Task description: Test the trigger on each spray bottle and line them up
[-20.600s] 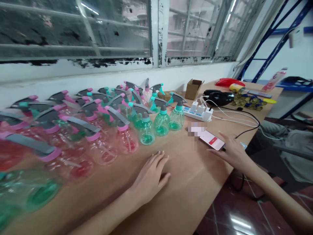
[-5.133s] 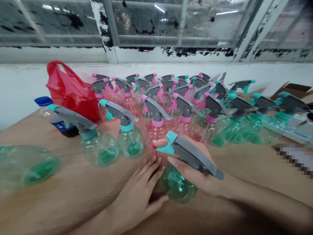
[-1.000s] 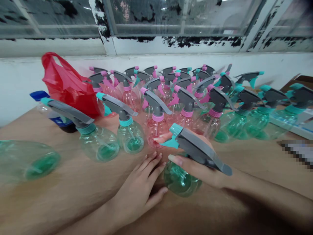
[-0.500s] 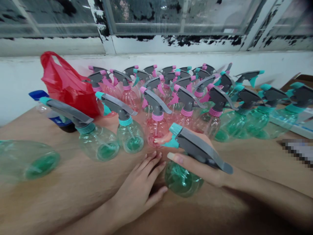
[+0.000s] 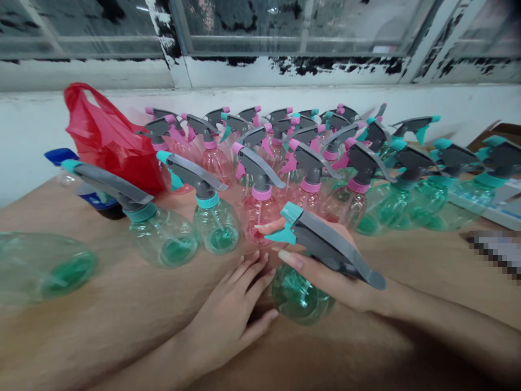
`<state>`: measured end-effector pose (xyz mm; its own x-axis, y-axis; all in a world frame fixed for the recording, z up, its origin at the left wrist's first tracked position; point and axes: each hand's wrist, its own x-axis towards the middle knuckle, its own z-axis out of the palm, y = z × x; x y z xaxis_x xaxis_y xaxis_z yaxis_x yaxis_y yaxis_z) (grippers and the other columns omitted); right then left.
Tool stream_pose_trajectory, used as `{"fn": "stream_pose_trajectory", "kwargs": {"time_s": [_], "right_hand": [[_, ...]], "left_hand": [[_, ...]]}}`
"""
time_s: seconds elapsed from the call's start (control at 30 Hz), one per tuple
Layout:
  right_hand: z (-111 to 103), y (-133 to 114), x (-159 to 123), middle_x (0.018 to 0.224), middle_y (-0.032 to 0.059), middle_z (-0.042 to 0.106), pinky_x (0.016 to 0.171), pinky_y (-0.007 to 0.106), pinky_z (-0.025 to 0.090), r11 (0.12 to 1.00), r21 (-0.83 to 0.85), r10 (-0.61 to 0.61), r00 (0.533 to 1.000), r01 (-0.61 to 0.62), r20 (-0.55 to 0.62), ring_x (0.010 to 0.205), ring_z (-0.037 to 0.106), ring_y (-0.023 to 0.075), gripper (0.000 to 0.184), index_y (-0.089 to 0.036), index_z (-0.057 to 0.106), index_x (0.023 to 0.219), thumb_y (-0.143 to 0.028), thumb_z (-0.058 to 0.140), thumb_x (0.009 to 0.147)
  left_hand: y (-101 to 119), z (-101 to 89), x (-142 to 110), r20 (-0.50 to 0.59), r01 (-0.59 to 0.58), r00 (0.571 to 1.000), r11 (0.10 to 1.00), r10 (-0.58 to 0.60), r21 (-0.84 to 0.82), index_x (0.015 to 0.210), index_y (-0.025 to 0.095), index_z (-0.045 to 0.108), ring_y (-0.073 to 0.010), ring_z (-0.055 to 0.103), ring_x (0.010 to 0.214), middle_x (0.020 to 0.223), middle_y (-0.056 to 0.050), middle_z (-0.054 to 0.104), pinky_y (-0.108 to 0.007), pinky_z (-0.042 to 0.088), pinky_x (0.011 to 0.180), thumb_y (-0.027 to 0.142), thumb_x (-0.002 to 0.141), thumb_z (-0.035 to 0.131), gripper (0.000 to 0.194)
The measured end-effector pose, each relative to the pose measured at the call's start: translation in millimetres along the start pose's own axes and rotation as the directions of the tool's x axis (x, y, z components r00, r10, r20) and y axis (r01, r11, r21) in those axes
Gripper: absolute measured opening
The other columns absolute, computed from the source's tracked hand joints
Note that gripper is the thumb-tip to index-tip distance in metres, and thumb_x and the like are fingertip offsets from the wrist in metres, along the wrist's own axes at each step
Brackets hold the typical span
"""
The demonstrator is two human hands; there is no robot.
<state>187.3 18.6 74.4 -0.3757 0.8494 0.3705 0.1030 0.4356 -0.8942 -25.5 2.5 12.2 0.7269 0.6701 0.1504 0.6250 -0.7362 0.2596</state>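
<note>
My right hand (image 5: 325, 277) is closed around the neck and grey trigger head of a green spray bottle (image 5: 301, 296) that stands on the wooden table (image 5: 122, 320). Its teal nozzle (image 5: 285, 225) points left. My left hand (image 5: 236, 315) lies flat on the table with fingers spread, fingertips beside the bottle's base. Behind them stand several pink spray bottles (image 5: 260, 209) and green spray bottles (image 5: 214, 222) in rows.
A red plastic bag (image 5: 109, 141) sits at the back left by a blue-capped container (image 5: 65, 157). One green bottle (image 5: 44, 266) is at the far left edge. A white power strip (image 5: 504, 209) and a blurred-out object (image 5: 494, 252) are on the right. A window wall runs behind.
Almost nothing differs over the last second: my right hand keeps its grip on the green bottle and my left hand stays flat. Much earlier, my right hand was at a phone.
</note>
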Motion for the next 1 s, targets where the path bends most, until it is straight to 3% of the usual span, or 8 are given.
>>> {"fn": "stream_pose_trajectory", "kwargs": {"time_s": [0.63,0.8,1.0], "right_hand": [[-0.7,3.8,0.3,0.086,-0.0003,0.065,0.078,0.03,0.056,0.999,0.025,-0.041,0.999,0.041,0.014,0.068,0.06,0.013,0.028,-0.027,0.061,0.115,-0.03,0.063,0.087],[-0.9,2.0,0.5,0.088,-0.0007,0.065,0.073,0.027,0.055,0.998,0.011,-0.064,0.998,0.064,0.007,0.067,0.062,0.0119,0.027,-0.026,0.06,0.114,-0.027,0.062,0.087],[-4.2,-13.6,5.4,0.079,-0.0012,0.064,0.06,0.026,0.052,0.983,-0.124,-0.139,0.99,0.137,-0.007,0.066,0.061,0.0134,0.011,-0.025,0.059,0.088,-0.033,0.066,0.084]], "left_hand": [[-0.5,1.0,0.0,0.007,0.0,1.0,1.0,0.0,0.013,0.14,0.014,0.04,-0.0305,0.033,0.139,0.149,-0.015,0.04,-0.051,0.034,0.11,0.037,0.094,0.057,0.055],[0.9,-2.1,1.7,0.021,0.009,1.0,1.0,-0.009,0.005,0.139,0.014,0.042,-0.0306,0.033,0.14,0.149,-0.015,0.04,-0.051,0.035,0.11,0.037,0.094,0.057,0.053],[1.1,-2.6,0.4,0.028,0.0,1.0,1.0,-0.001,0.015,0.14,0.015,0.041,-0.0326,0.031,0.14,0.15,-0.016,0.039,-0.054,0.035,0.108,0.038,0.094,0.056,0.054]]}}
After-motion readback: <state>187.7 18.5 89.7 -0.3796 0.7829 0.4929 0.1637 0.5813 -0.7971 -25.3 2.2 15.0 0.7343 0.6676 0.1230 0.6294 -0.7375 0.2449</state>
